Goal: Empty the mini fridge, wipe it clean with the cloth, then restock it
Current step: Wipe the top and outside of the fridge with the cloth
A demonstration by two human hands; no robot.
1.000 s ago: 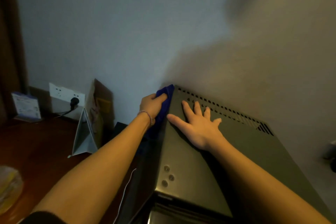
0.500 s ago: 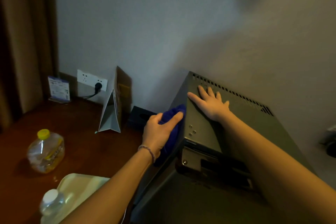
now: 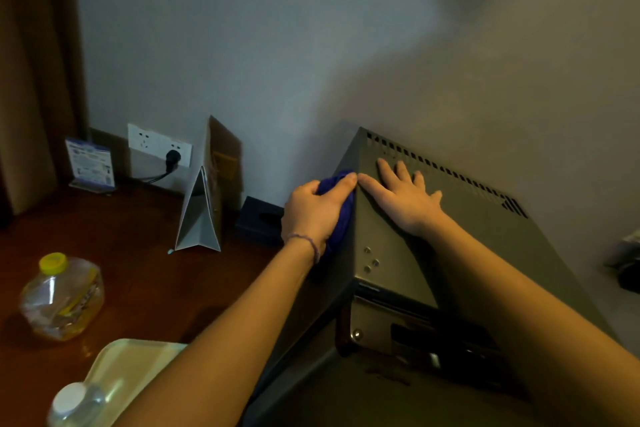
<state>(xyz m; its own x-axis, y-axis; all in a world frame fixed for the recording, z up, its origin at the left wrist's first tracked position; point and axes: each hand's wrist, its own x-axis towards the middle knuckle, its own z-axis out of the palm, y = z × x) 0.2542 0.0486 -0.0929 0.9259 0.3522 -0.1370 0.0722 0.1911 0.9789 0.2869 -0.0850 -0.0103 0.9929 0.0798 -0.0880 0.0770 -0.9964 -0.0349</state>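
Blue cloth (image 3: 337, 204) bunched in left hand (image 3: 313, 211) grip against grey fridge (image 3: 460, 253); right hand (image 3: 405, 198) spread flat.

A plain pale wall (image 3: 277, 45) is seen across the far side, dimly lit, with a soft shadow cast over its right part. A brown curtain (image 3: 31, 80) hangs at the far left. A dark reddish wooden desk (image 3: 138, 270) fills the left, its surface glossy. A white socket plate (image 3: 157, 148) is mounted low on the wall, with a black plug (image 3: 172, 158) inserted and its cable trailing left. A small blue-and-white card stand (image 3: 90, 165) is placed at the far left of the desk. A folded tent card (image 3: 207, 204) stands upright near the wall, with a dark box (image 3: 258, 220) just to its right.
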